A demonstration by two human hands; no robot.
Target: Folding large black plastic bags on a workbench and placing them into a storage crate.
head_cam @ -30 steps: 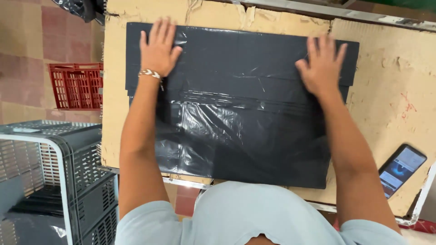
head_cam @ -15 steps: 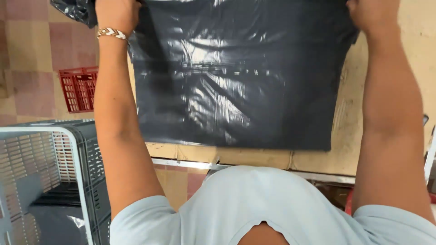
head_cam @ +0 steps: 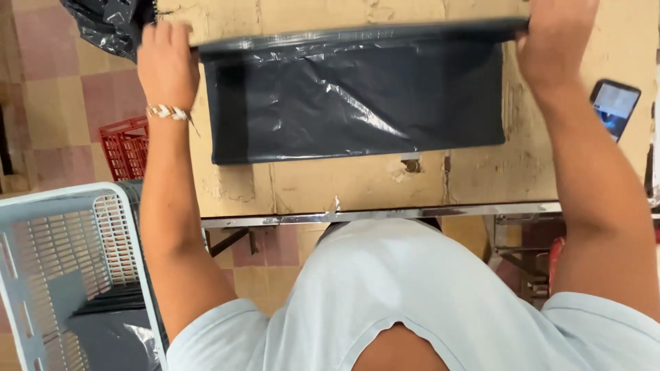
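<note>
Seen from above, looking down over a pale shirt (head_cam: 412,295) toward a cardboard-topped table (head_cam: 344,185). Lying flat on that table, toward its far side: a black plastic bag (head_cam: 357,96), glossy, folded over along its far edge into a long band. Left hand (head_cam: 165,65) at the bag's far left corner, fingers curled down on the fold, apparently pinching it, though the underside of the grip is hidden. Right hand (head_cam: 553,38) at the bag's far right corner, likewise closed down on the fold, fingertips cut off by the frame. Bracelet (head_cam: 168,111) on the left wrist. Right of the bag, near the table's edge: a phone (head_cam: 614,103), screen lit. Left of the table, down on the tiled floor: a red crate (head_cam: 126,148) and a grey basket (head_cam: 69,275). Beyond the bag's far left corner: more crumpled black plastic (head_cam: 110,24).

Likely risks: slick film slipping from one corner so the fold goes crooked; trapped air puffing the layers and creasing them; thin plastic tearing if pulled tight between both hands; an elbow sweeping the phone off the table.
</note>
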